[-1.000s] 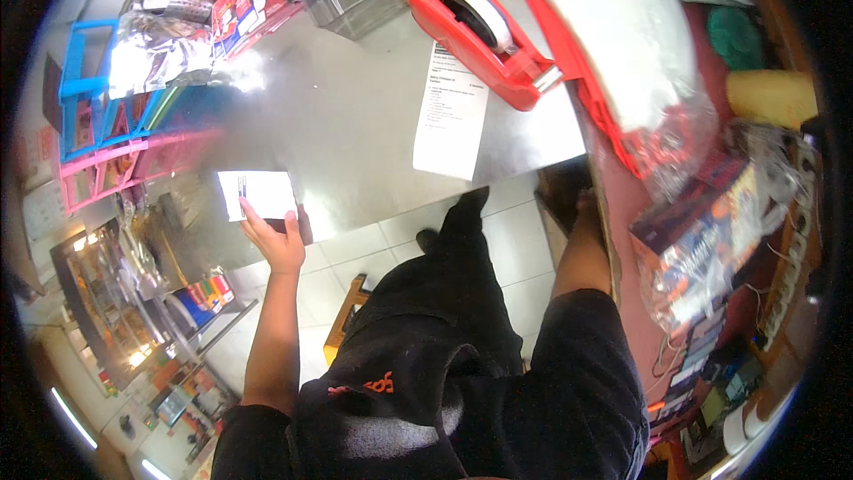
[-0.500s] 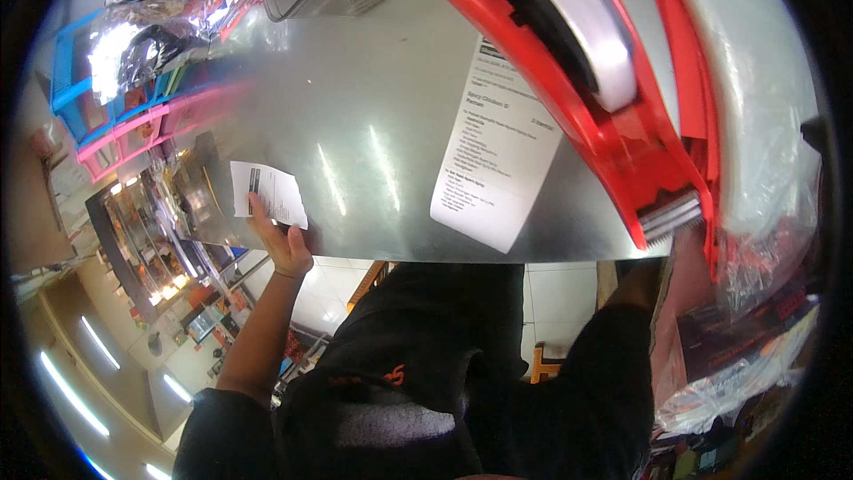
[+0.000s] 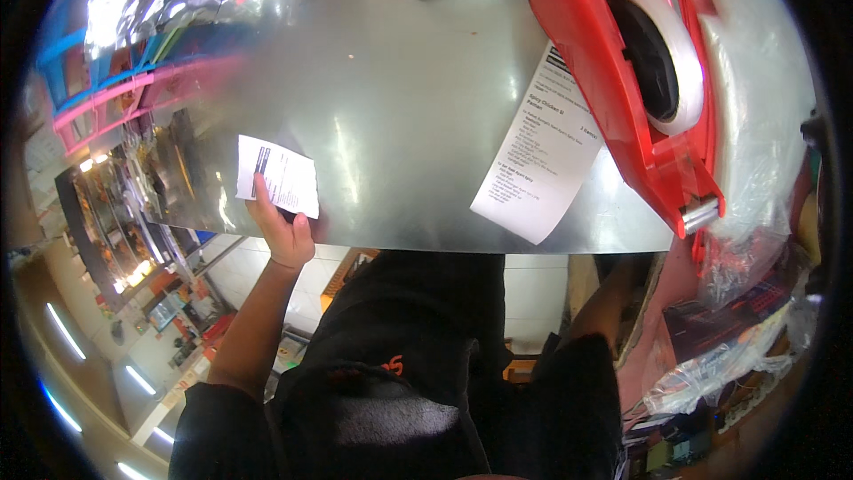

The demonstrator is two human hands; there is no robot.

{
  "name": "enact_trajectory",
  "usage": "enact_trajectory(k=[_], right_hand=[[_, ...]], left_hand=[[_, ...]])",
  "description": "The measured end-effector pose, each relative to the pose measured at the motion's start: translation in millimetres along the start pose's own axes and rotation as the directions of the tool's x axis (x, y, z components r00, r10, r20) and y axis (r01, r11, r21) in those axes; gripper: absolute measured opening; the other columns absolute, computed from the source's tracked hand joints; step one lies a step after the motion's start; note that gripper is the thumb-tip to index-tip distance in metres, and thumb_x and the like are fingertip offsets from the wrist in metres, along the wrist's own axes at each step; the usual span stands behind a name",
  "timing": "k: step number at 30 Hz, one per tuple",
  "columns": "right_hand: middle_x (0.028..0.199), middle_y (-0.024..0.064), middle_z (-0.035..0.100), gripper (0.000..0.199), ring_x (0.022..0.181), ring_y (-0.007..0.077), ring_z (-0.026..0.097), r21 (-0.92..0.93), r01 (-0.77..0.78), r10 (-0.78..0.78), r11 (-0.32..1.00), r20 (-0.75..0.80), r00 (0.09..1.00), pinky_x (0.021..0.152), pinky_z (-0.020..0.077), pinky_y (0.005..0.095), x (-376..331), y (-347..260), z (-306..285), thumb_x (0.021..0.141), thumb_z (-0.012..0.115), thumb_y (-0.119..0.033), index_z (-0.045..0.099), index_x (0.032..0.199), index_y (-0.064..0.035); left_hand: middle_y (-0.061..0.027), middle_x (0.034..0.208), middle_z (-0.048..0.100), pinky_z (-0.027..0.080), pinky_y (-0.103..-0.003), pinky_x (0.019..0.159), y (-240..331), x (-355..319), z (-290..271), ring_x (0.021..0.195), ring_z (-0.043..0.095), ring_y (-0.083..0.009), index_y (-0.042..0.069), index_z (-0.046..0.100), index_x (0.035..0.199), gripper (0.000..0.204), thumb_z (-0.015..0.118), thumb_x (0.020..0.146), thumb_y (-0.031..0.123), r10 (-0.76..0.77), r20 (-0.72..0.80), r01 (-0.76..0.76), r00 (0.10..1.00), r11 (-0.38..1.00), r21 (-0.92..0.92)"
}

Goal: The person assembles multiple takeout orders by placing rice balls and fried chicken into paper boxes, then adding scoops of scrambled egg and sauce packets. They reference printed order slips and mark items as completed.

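My left hand (image 3: 283, 233) pinches the small paper slip (image 3: 277, 176) at its lower edge over the steel surface (image 3: 391, 124); right hand unseen; slip looks light, floppy, easily creased.

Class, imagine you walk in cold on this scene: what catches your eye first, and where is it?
The big red tape dispenser at the upper right of the shiny steel counter, its white roll showing. Next, the long printed receipt lying beside it, and the left hand holding a small white slip at the counter's near edge.

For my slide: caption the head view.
Left hand holds a small slip at a steel counter, beside a receipt.
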State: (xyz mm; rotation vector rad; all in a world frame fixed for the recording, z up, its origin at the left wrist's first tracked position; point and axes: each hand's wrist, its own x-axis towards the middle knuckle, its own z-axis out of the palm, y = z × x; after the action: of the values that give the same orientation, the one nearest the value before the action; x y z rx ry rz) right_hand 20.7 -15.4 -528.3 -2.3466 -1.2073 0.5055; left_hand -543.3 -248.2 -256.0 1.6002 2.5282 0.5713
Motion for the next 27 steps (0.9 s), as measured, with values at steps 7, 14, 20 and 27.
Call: enact_trajectory(k=[7,14,20,27], right_hand=[[0.08,0.0154,0.059,0.026,0.068,0.0303,0.053,0.357,0.834,-0.783,0.421,-0.32,0.533,0.065,0.0451,0.0399,-162,-199,-113,0.102,0.056,-0.019,0.053,0.117,0.0025],[0.103,0.0209,0.073,0.061,0.093,0.0352,0.07,0.053,0.523,-0.519,0.85,0.248,0.818,0.086,0.0535,0.0428,-152,-348,-117,0.088,0.077,-0.032,0.054,0.131,0.0048],[0.124,0.0188,0.067,0.055,0.111,0.0269,0.065,0.013,0.343,-0.329,0.939,0.319,0.889,0.092,0.0524,0.0407,-98,-344,-51,0.076,0.086,-0.023,0.065,0.118,0.0051],[0.151,0.0135,0.047,0.066,0.136,0.0285,0.048,0.764,-0.161,-0.414,0.625,0.499,0.761,0.111,0.0422,0.0438,-222,-400,-62,0.095,0.057,-0.004,0.035,0.157,-0.01]], left_hand=[[-0.0298,0.149,0.04,0.026,-0.051,0.112,5,-1,-2,0.134,0.039,-0.0436,-0.01,0.025,0.156,0.089,0.041,0.101,0.057,0.05,-0.097,-0.045,0.994,0.998,0.051],[-0.0291,0.149,0.045,0.03,-0.054,0.109,-32,-65,-22,0.133,0.044,-0.0448,-0.01,0.027,0.156,0.098,0.044,0.098,0.067,0.088,-0.243,-0.15,0.966,0.957,-0.25],[-0.0341,0.147,0.042,0.027,-0.058,0.113,-135,-226,-118,0.132,0.039,-0.0527,-0.008,0.029,0.155,0.094,0.052,0.097,0.061,-0.106,-0.43,0.021,0.896,0.98,-0.198],[-0.0204,0.102,0.062,0.046,-0.044,0.079,-293,-332,-295,0.091,0.057,-0.0348,-0.002,0.061,0.133,0.041,0.063,0.093,0.009,-0.445,-0.593,0.351,0.671,0.895,-0.274]])
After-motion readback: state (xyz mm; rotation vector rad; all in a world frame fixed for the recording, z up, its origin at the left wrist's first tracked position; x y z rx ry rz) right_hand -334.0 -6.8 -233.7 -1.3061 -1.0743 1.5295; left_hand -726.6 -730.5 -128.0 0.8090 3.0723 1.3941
